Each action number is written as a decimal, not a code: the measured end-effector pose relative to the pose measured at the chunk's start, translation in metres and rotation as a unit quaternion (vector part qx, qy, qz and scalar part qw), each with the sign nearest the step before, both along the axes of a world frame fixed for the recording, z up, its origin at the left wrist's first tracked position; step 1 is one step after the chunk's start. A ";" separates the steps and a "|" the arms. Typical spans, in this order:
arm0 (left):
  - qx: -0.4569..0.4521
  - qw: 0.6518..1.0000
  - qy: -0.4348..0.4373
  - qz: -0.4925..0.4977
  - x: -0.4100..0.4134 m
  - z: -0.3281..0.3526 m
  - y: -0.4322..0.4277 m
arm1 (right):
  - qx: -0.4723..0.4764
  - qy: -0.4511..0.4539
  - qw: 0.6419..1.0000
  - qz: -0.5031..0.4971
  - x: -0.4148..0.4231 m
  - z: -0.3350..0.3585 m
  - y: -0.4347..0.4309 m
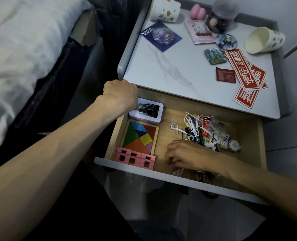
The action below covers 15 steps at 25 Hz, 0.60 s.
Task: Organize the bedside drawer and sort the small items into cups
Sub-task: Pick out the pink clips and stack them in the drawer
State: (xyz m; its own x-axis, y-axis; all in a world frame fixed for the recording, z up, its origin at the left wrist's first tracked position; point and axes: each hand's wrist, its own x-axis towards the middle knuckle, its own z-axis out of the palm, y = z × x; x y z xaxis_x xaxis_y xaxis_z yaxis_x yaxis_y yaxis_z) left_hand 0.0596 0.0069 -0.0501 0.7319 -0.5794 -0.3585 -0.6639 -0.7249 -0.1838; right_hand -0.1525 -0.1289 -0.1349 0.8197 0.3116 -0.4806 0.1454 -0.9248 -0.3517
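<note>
Now drawer (pixel 259 136) open, small-item pile (pixel 207 131) in right half. Right hand (pixel 182 153) beside pile, fingers curled down, grasp unclear. Left hand (pixel 120 94) at card deck (pixel 147 110), fingers hidden. Tipped cup (pixel 264 40), second cup (pixel 165 9) on nightstand top (pixel 161 66).

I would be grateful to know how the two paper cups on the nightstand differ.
The left paper cup stands on end at the back left corner, its inside hidden; the right paper cup lies on its side near the right edge, its empty inside showing. Both are white with dots.

tangram (pixel 139 136) left in drawer (pixel 254 134), clutter (pixel 207 131) right
</note>
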 end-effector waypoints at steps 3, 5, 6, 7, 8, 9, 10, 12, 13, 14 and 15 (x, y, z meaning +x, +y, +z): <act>0.004 1.000 0.000 -0.001 -0.001 0.002 -0.001 | -0.038 0.023 0.999 0.014 -0.006 0.006 -0.017; 0.006 1.000 0.001 0.000 -0.002 0.002 -0.001 | -0.040 -0.045 0.998 -0.023 -0.002 0.005 -0.021; 0.005 1.000 0.001 0.000 -0.002 0.003 0.000 | -0.047 -0.103 0.992 -0.058 0.004 0.003 -0.023; 0.004 1.000 0.000 0.000 -0.002 0.003 0.000 | -0.064 -0.157 0.981 -0.093 0.012 0.000 -0.023; 0.004 1.000 0.000 0.000 -0.002 0.003 0.000 | -0.088 -0.188 0.970 -0.125 0.022 -0.002 -0.022; 0.005 1.000 0.000 0.000 -0.002 0.003 -0.001 | -0.109 -0.195 0.964 -0.145 0.030 -0.004 -0.022; 0.005 1.000 0.000 0.000 -0.003 0.003 -0.001 | -0.121 -0.188 0.963 -0.153 0.036 -0.008 -0.024; 0.005 1.000 -0.002 -0.003 -0.003 0.003 -0.001 | -0.122 -0.180 0.966 -0.142 0.035 -0.016 -0.031; 0.006 1.000 -0.005 -0.007 -0.003 0.003 -0.002 | -0.120 -0.189 0.966 -0.132 0.030 -0.018 -0.036; 0.009 1.000 -0.007 -0.010 -0.003 0.003 -0.002 | -0.121 -0.198 0.965 -0.125 0.023 -0.021 -0.044; 0.012 1.000 -0.008 -0.012 -0.003 0.002 -0.002 | -0.124 -0.204 0.964 -0.120 0.015 -0.023 -0.051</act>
State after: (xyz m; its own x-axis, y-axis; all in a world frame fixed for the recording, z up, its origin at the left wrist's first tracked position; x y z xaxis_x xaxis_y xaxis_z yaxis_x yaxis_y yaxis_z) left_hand 0.0563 0.0049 -0.0477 0.7234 -0.5886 -0.3609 -0.6784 -0.7032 -0.2129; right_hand -0.1378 -0.1797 -0.1575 0.9903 0.0068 -0.1387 -0.0036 -0.9972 -0.0743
